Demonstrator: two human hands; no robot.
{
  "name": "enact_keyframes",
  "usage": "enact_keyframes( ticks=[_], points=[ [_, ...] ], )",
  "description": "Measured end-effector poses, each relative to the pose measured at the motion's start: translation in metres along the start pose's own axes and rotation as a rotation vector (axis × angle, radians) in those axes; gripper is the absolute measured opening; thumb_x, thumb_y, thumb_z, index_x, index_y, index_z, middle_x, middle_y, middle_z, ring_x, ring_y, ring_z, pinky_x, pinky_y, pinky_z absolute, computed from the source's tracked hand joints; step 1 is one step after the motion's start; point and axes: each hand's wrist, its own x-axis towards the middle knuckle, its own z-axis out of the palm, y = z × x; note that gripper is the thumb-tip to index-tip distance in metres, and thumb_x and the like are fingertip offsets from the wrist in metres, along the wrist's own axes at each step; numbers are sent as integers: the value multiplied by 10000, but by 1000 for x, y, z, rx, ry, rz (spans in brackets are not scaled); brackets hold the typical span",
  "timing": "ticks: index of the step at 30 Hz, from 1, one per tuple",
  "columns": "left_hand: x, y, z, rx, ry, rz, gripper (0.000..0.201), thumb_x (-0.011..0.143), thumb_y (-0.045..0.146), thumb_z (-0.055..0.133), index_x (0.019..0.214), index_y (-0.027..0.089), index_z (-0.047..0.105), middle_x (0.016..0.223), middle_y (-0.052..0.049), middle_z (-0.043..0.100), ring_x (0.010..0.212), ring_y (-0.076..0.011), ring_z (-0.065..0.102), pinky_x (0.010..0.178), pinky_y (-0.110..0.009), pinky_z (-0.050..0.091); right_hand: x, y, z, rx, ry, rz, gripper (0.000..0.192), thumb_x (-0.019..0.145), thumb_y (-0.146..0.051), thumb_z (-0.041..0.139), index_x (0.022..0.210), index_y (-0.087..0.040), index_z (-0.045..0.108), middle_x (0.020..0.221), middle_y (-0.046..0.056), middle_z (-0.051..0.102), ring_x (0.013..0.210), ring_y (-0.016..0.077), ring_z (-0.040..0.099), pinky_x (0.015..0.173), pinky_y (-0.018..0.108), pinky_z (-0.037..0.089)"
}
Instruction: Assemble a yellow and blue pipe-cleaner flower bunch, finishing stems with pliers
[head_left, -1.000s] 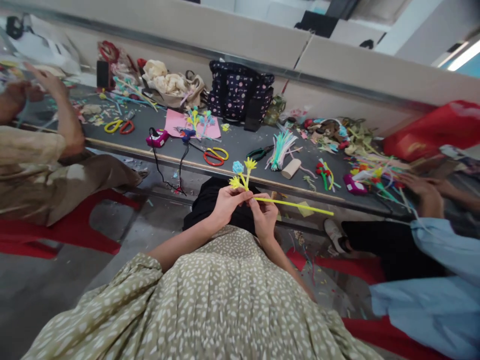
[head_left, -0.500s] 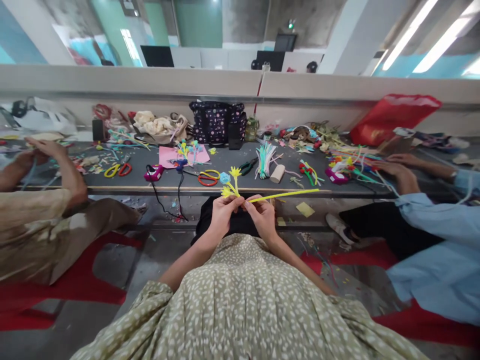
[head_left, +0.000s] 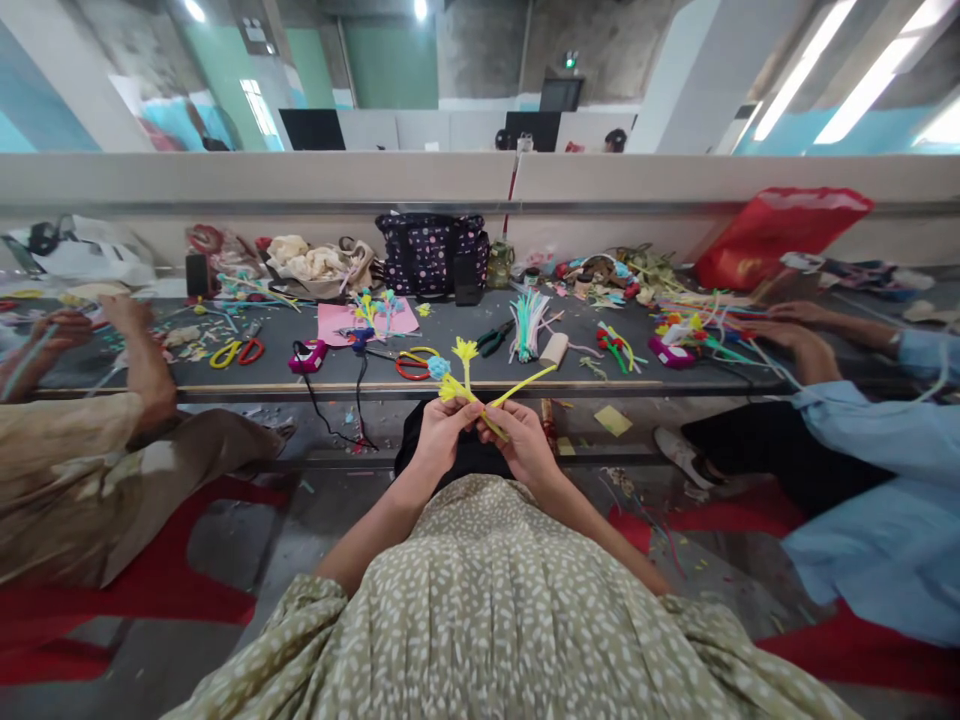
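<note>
far left: a co-worker's hands are raised over the counter, among scattered scraps; the person wears a tan sleeve and sits on a red chair.
left of counter: yellow and red scissors lie flat; a pink glue gun sits near the front edge, its black cord hanging over the edge.
back of counter: a pink sheet carries small pipe-cleaner flowers; behind it stands a dark dotted bag against the wall.
centre of counter: a second pair of scissors lies just behind the raised hands.
left hand: held in front of the lap, below the counter edge, fingers closed around the stems of the flower bunch, whose yellow and blue heads stand above the fist.
right hand: just beside the left hand, touching it, fingers pinched on the yellow pipe cleaner, which slants up and to the right from the grip.
right of centre: a bundle of pale pipe cleaners lies next to green pliers and a small roll.
right of counter: a tangle of coloured pipe cleaners and a red bag by the wall.
far right: another co-worker's hand rests on the counter, blue sleeve behind it.
</note>
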Motion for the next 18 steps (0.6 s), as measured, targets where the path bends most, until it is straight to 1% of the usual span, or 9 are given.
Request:
enact_keyframes(
  ticks=[4, 6, 8, 10, 12, 15, 18],
  points=[
    [0, 1, -2, 6, -59, -3, 220, 661, 292, 805, 688, 131, 657, 559, 13, 586, 465, -82, 516, 471, -218, 421, -1, 1, -1, 100, -26, 149, 168, 702, -297, 786, 725, -161, 690, 627, -4, 649, 516, 86, 544, 510, 200, 460],
    [0, 1, -2, 6, -78, -5, 214, 654, 279, 809, 688, 129, 661, 568, 7, 596, 471, -88, 529, 471, -220, 432, 0, 4, -1, 125, -50, 167, 173, 708, -301, 784, 730, -164, 682, 617, -10, 633, 512, 85, 534, 515, 205, 460],
    [1, 0, -3, 4, -69, -16, 219, 644, 277, 816, 677, 126, 661, 574, 4, 600, 478, -88, 533, 474, -217, 432, 2, 9, -1, 123, -44, 130, 162, 726, -304, 769, 748, -172, 678, 625, -15, 624, 521, 87, 532, 519, 208, 455],
    [3, -3, -3, -7, -15, -33, 237, 638, 298, 820, 662, 128, 657, 557, 12, 585, 466, -80, 515, 469, -213, 420, 4, 13, 0, 77, 2, 33, 142, 751, -304, 746, 764, -183, 675, 656, -15, 628, 548, 93, 543, 534, 212, 453],
    [5, -6, -2, -29, 39, -36, 257, 626, 319, 828, 689, 128, 669, 601, 6, 606, 490, -73, 517, 485, -205, 415, 7, 17, 1, -34, 66, -119, 122, 780, -304, 717, 776, -193, 667, 685, -14, 629, 588, 105, 561, 578, 227, 469],
    [8, -13, -1, -60, 89, -46, 287, 664, 379, 801, 728, 125, 683, 590, 11, 584, 488, -56, 484, 488, -186, 387, 9, 22, 1, -288, 176, -353, 109, 825, -315, 661, 797, -210, 651, 712, -10, 624, 640, 135, 583, 643, 265, 494],
    [7, -17, 1, -97, 125, -34, 287, 675, 373, 795, 668, 124, 653, 573, 23, 552, 486, -43, 450, 492, -173, 365, 9, 26, -3, -529, 239, -500, 111, 860, -311, 601, 802, -221, 633, 749, 3, 621, 675, 157, 593, 652, 281, 494]
  ],
)
